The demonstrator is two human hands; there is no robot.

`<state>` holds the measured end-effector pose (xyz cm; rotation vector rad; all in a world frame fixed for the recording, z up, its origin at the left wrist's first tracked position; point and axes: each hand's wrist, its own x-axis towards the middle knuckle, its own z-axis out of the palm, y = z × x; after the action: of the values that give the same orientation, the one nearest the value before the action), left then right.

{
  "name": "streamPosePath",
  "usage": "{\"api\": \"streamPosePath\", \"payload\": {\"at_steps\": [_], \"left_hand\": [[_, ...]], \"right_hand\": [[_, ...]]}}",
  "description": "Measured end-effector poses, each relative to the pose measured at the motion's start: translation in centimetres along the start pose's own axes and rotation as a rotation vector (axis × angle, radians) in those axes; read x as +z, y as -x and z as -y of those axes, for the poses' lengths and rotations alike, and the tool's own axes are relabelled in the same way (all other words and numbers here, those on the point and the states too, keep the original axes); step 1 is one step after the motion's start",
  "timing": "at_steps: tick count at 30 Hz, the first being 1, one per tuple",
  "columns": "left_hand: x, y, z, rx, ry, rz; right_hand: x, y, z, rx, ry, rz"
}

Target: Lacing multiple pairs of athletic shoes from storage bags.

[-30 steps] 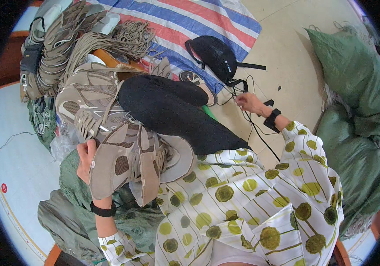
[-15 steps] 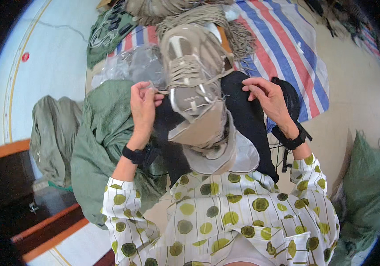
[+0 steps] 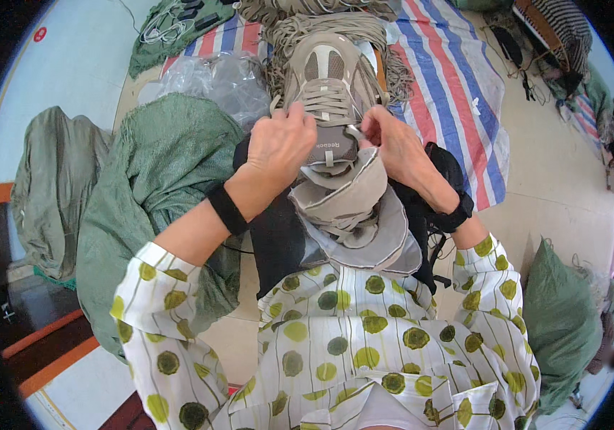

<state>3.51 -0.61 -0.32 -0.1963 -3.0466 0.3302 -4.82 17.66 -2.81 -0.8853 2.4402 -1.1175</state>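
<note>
Pale floor (image 3: pixel 543 190), striped sheet (image 3: pixel 452 93) spread on it, green sack (image 3: pixel 559 322) alongside

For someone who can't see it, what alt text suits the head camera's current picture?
A person's left hand and right hand are at opposite sides of a laced beige shoe upper, above black-trousered legs. A green sack is at left; a red, white and blue striped sheet spreads beyond.
</note>
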Motion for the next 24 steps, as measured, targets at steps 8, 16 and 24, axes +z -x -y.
{"api": "streamPosePath", "payload": {"at_steps": [8, 16, 24], "left_hand": [[0.9, 0.3, 1.4, 0.349, 0.061, -0.343], [-11.6, -4.7, 2.3, -0.033, 1.715, -0.436], [-1.4, -3.3, 2.1, -0.119, 0.836, -0.473]], "right_hand": [[-1.3, 1.1, 1.2, -0.148, 0.196, 0.022], [-4.8, -2.6, 5.4, -0.291, -0.486, 0.012], [-3.4, -1.7, 4.2, -0.191, -0.541, 0.314]]}}
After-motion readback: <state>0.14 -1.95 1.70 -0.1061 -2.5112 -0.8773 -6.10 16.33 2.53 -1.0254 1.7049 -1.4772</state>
